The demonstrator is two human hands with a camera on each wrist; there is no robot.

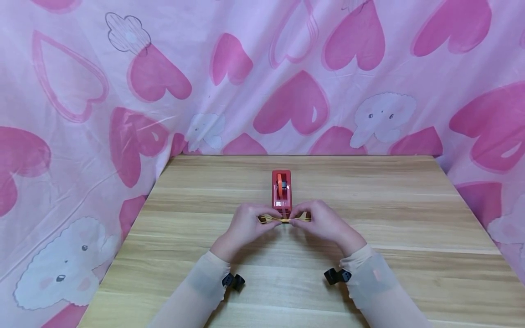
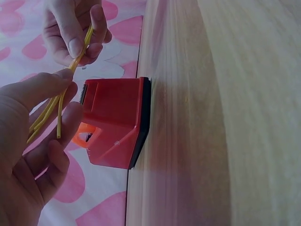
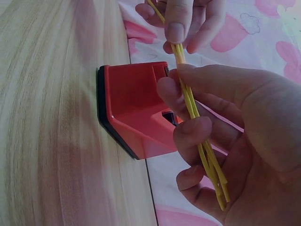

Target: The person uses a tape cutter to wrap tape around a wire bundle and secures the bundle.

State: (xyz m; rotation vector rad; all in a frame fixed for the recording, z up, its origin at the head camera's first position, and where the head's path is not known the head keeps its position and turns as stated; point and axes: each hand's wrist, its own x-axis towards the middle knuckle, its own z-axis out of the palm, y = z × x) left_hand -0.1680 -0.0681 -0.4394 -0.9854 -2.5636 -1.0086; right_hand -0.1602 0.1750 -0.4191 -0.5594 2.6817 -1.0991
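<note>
A bundle of thin yellow strands point(image 3: 190, 101) stretches between both hands, just in front of a red tape dispenser point(image 1: 282, 203). My left hand point(image 1: 246, 223) pinches one half between thumb and fingertips; loose ends fan out across its fingers in the left wrist view. The other half is pinched by my right hand point(image 1: 321, 221), its strand ends trailing toward the palm in the right wrist view. Between the two thumbs, a short stretch of the bundle looks glossy and orange-tinted. The dispenser stands on its black base, with an orange ring point(image 1: 280, 184) inside it.
Wood-grain tabletop point(image 1: 410, 205) lies under the hands and dispenser. A pink curtain with hearts and white animal faces point(image 1: 295, 105) hangs behind the table and along its sides. A small black camera point(image 1: 234, 281) is strapped on each wrist.
</note>
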